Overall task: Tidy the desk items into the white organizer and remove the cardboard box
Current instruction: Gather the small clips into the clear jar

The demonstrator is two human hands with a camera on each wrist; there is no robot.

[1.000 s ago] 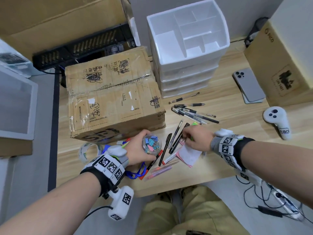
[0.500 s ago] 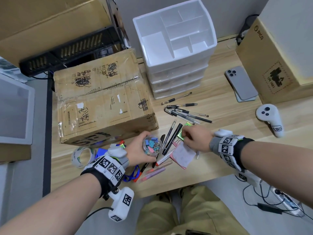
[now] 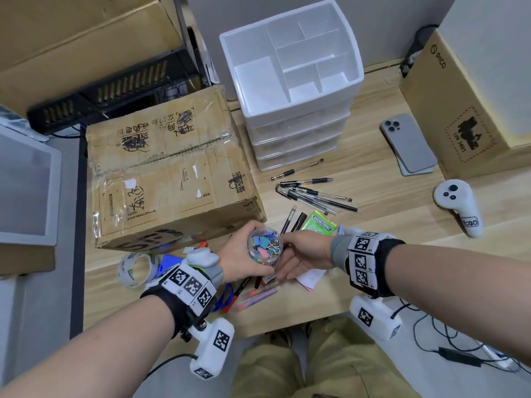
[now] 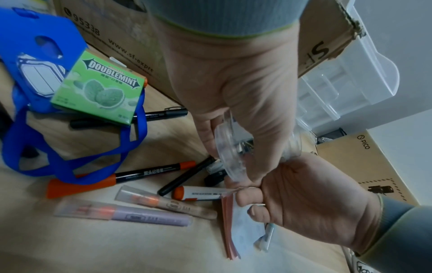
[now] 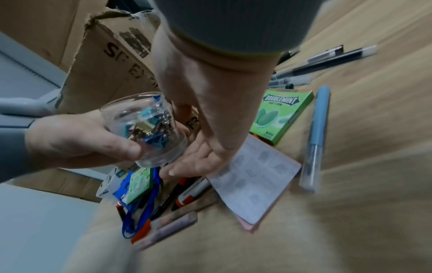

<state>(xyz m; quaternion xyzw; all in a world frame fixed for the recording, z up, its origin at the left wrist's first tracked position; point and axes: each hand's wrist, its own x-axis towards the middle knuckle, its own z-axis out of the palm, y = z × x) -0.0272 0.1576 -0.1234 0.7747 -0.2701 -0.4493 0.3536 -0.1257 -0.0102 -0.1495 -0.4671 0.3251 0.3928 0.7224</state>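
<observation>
My left hand [image 3: 244,255] grips a clear round jar of coloured binder clips [image 3: 264,245] just above the desk, in front of the cardboard box [image 3: 166,173]. My right hand [image 3: 297,255] has come up against the jar from the right. Its fingers [image 5: 187,166] lie straight under and beside the jar [image 5: 145,127], holding nothing. The white organizer [image 3: 301,116] stands behind, its top compartments bare. Black pens [image 3: 313,193], a green gum box [image 3: 320,225], sticky notes [image 3: 310,278] and markers [image 3: 255,297] lie loose around the hands.
A tape roll [image 3: 136,268] and a blue lanyard badge [image 3: 171,261] lie left of my left wrist. A phone [image 3: 408,142], a white controller [image 3: 459,205] and a PICO carton [image 3: 459,110] sit at the right. A second gum pack [image 4: 98,88] rests on the lanyard.
My right hand let go of the green gum box, which now lies on the desk, and moved left to the jar. My left hand kept its grip and lifted the jar slightly.
</observation>
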